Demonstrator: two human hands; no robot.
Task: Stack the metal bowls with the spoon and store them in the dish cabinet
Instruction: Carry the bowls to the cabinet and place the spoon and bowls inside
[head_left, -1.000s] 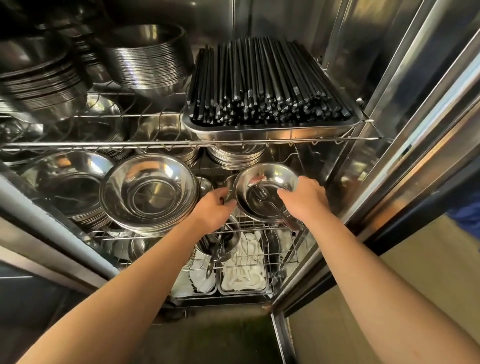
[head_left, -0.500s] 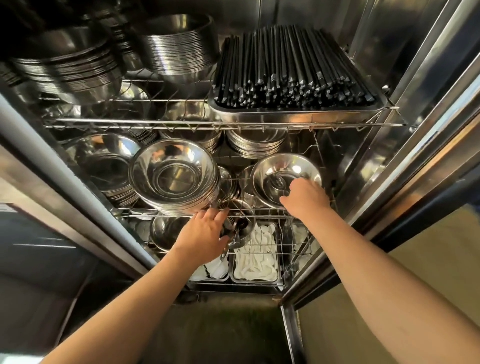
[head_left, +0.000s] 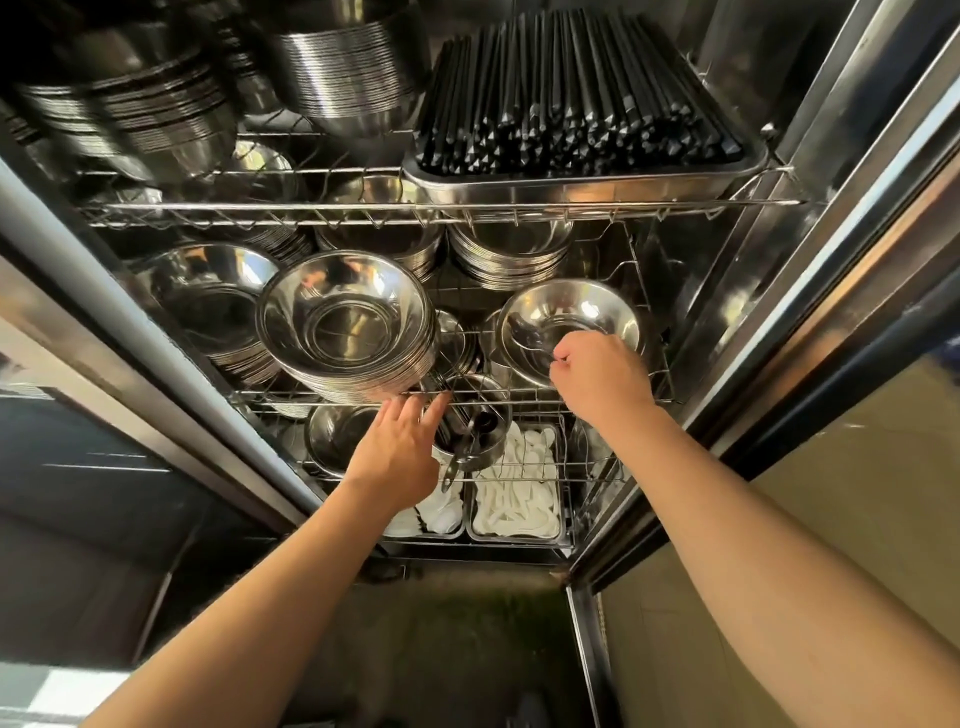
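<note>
A metal bowl (head_left: 569, 312) stands on the right of the dish cabinet's middle wire shelf (head_left: 535, 401), on top of other bowls. A spoon (head_left: 525, 332) lies inside it at the left. My right hand (head_left: 597, 376) curls over the bowl's near rim, fingers closed on it. My left hand (head_left: 402, 449) is lower and to the left, fingers apart, its tips at the shelf's front rail. It holds nothing. A tall stack of larger metal bowls (head_left: 345, 325) sits left of the bowl on the same shelf.
The top shelf carries a tray of black chopsticks (head_left: 576, 98) and stacks of steel bowls (head_left: 343, 67). Below the middle shelf are a small pot with a ladle (head_left: 475, 431) and trays of white spoons (head_left: 519, 499). The cabinet door frame (head_left: 852, 249) stands at the right.
My left hand let go of the bowl and dropped to the shelf's front rail. My right hand has set the bowl further back on the middle shelf.
</note>
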